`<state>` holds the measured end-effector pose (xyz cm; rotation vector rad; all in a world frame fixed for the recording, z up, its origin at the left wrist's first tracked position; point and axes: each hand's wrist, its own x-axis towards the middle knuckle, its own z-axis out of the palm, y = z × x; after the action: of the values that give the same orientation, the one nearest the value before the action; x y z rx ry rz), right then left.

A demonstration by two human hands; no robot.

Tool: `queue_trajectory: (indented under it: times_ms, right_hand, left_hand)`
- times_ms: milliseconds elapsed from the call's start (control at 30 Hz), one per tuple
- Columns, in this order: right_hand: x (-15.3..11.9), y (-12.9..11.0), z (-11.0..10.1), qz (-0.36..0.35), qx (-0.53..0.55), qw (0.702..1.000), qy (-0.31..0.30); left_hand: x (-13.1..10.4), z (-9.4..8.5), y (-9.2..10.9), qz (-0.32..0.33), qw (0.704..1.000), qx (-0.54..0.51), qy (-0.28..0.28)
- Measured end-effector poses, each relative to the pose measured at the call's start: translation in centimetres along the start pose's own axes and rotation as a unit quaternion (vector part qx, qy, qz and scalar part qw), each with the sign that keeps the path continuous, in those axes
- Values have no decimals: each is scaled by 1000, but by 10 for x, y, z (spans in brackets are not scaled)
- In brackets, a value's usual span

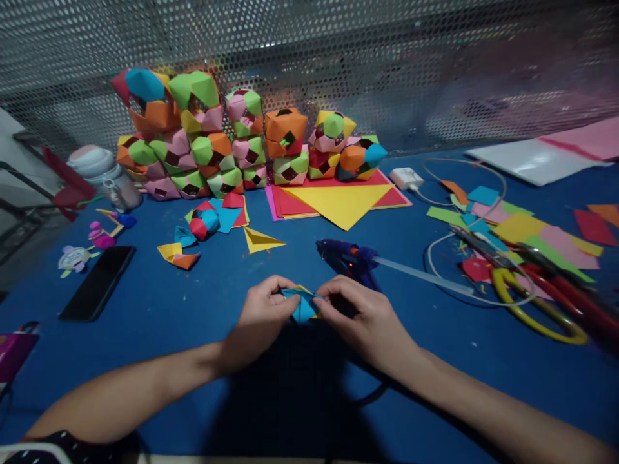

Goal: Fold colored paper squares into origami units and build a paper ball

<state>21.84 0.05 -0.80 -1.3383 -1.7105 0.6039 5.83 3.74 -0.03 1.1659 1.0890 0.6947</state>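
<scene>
Between my two hands is a small folded paper piece (304, 308), blue with yellow showing at its edges. My left hand (264, 316) pinches its left side between thumb and fingers. On the right side, my right hand (360, 319) grips it with the fingertips. Just beyond my right hand lies a dark blue glue gun (345, 252) with a long clear glue stick (425, 276) sticking out of its back. A yellow folded paper triangle (261, 240) rests ahead of my hands, and a yellow and orange folded piece (178, 256) lies to its left.
Stacked paper modules (207, 151) line the back by the perforated metal panel (290, 38). A phone (99, 283) and a jar (109, 177) stand left. Paper scraps (520, 229), yellow-handled scissors (512, 306) and a white cable (503, 187) crowd the right. Paper sheets (309, 206) lie mid-table.
</scene>
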Motion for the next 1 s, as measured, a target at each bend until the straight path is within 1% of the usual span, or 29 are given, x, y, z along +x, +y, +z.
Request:
queue_trajectory:
  times_ms: [133, 267, 333, 400, 467, 533, 633, 700, 767, 833, 900, 1000]
  right_hand:
    - [0, 3, 0, 42, 5, 999, 14]
    - [1, 3, 2, 87, 37, 995, 16]
    - [1, 2, 3, 108, 52, 993, 13]
    - [0, 0, 5, 120, 63, 991, 7]
    - [-1, -2, 6, 121, 71, 990, -3]
    - [-1, -3, 7, 115, 80, 990, -13]
    - [0, -2, 5, 101, 87, 991, -20]
    - [1, -1, 4, 86, 73, 993, -18]
    - [1, -1, 4, 75, 54, 996, -10]
    - [1, 0, 4, 78, 46, 996, 3]
    - [0, -1, 4, 88, 53, 995, 14]
    - [0, -3, 5, 101, 73, 992, 16]
  left_hand:
    - [0, 0, 1, 26, 1000, 0, 3]
    - [1, 2, -2, 20, 999, -20, -17]
    - [3, 2, -5, 30, 1000, -5, -1]
    - [4, 2, -7, 48, 998, 30, 28]
    - [5, 1, -7, 59, 995, 64, 46]
    - [5, 0, -7, 57, 994, 85, 45]
    - [3, 1, -6, 55, 994, 96, 16]
    - [2, 1, -7, 55, 995, 89, -4]
    - [1, 2, -7, 45, 996, 78, -12]
    - [1, 3, -6, 40, 997, 68, -5]
    - [1, 4, -5, 48, 997, 66, 7]
    - [0, 5, -2, 57, 996, 70, 19]
